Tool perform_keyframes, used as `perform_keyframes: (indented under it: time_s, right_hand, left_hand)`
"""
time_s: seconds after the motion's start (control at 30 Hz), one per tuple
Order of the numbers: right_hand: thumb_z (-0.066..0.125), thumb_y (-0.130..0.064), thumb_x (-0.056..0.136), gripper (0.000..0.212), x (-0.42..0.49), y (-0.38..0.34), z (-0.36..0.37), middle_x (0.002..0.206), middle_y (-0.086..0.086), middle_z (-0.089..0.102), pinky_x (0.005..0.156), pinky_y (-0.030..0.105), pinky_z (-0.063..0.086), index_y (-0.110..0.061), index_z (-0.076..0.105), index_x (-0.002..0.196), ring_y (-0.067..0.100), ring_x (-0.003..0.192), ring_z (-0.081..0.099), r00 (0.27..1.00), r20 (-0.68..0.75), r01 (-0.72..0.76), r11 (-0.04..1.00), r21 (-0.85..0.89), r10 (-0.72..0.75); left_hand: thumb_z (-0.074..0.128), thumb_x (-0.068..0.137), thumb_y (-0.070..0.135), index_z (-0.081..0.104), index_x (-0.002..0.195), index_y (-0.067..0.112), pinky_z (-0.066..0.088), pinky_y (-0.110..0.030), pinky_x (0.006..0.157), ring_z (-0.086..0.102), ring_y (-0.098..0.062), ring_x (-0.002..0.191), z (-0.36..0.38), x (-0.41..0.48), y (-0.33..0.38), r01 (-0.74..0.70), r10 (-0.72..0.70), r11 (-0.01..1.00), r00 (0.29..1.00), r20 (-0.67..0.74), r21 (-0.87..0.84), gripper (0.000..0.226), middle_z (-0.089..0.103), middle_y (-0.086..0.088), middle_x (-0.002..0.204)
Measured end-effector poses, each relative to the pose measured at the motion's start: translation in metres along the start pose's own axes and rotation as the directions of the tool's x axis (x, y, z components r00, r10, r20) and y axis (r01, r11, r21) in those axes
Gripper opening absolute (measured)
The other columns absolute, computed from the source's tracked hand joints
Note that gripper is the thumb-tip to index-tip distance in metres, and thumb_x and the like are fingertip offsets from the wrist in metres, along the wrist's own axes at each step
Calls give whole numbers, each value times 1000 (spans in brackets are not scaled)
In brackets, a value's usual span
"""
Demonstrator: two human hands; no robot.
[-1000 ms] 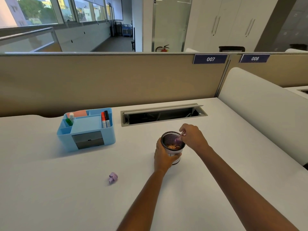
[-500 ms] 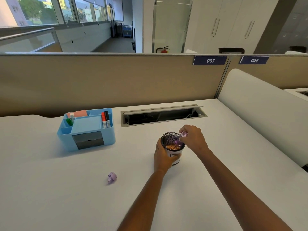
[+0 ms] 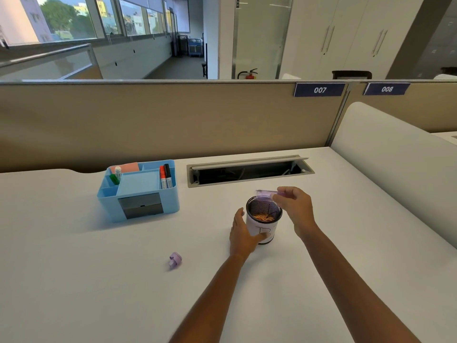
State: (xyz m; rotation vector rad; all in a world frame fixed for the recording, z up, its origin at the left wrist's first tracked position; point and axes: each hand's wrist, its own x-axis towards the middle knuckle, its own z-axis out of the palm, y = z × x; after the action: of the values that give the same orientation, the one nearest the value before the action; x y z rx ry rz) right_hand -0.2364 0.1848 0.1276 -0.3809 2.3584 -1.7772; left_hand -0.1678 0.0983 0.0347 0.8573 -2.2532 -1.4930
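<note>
Centre frame, my left hand [image 3: 243,235] wraps the mesh cup [image 3: 262,227] on the desk [image 3: 99,280]; my right hand [image 3: 296,210] pinches a purple vial [image 3: 265,194] sideways just above its rim.

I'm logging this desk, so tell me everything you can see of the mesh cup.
The mesh cup stands upright on the white desk. It is round, with black wire mesh inside, a dark rim and a white wrap bearing a faint mark. Thin orange sticks lie at its bottom. The left hand grips its side; the right hand holds a purple tube just above its rim.
</note>
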Motion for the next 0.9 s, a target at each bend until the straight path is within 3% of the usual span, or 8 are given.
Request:
perform_keyframes:
  time_s: [0.23,0.33,0.43,0.5,0.6,0.73,0.83,0.9]
  right_hand:
    - [65,-15,80,25,-35,0,24,108,15,62,83,32,54,-8,57,103,29,99,60,974,222,-108,940,322,36]
    - [64,-7,79,12,-50,4,45,103,18,61,68,18,57,-8,59,90,30,93,63,948,315,-197,872,449,52]
    - [63,0,79,11,-64,15,65,99,20,59,62,14,58,-8,57,81,24,82,64,924,367,-301,802,516,111]
    - [64,1,79,11,-73,25,80,100,23,60,63,15,59,-5,56,83,23,80,64,908,385,-356,785,507,164]
    - [65,-3,80,18,-84,40,99,106,26,61,81,30,56,1,56,95,33,94,63,893,380,-399,815,421,241]
    - [62,-4,83,5,-99,44,119,98,27,60,94,46,51,-4,56,83,41,98,61,889,398,-360,883,302,226]
    - [59,-7,86,7,-106,43,131,97,21,58,90,41,52,-9,53,82,35,94,61,883,436,-317,907,276,175]
    - [55,-12,89,6,-110,44,138,100,16,56,85,37,51,-9,50,92,30,92,61,892,433,-242,945,221,128]
  left_hand:
    - [69,78,22,22,137,10,26,-39,112,26,-27,137,-28,-16,-14,44,-45,998,999,-14,-53,77,24,-12,151]
    - [56,88,15,36,130,9,30,-36,110,37,-26,131,-44,-28,-14,7,-31,991,984,-175,-135,48,37,-12,144]
    - [38,96,13,52,117,6,34,-39,108,47,-29,122,-55,-41,-10,42,-203,921,900,-386,-387,27,52,-15,133]
    - [29,98,18,55,114,3,34,-42,107,50,-32,119,-64,-49,-8,53,-320,815,871,-373,-576,34,56,-16,127]
    - [30,97,27,51,119,2,43,-39,98,56,-30,106,-74,-56,-10,84,-342,755,896,-281,-651,39,58,-10,112]
    - [48,92,18,53,115,3,45,-34,90,58,-30,103,-89,-62,-24,149,-339,835,898,-281,-530,28,61,-14,110]
    - [52,90,18,52,117,5,44,-46,102,56,-34,110,-105,-66,-34,150,-339,866,877,-339,-477,30,58,-18,123]
    - [52,90,17,50,120,4,43,-43,100,53,-35,114,-117,-68,-38,122,-322,888,854,-409,-444,32,55,-18,129]
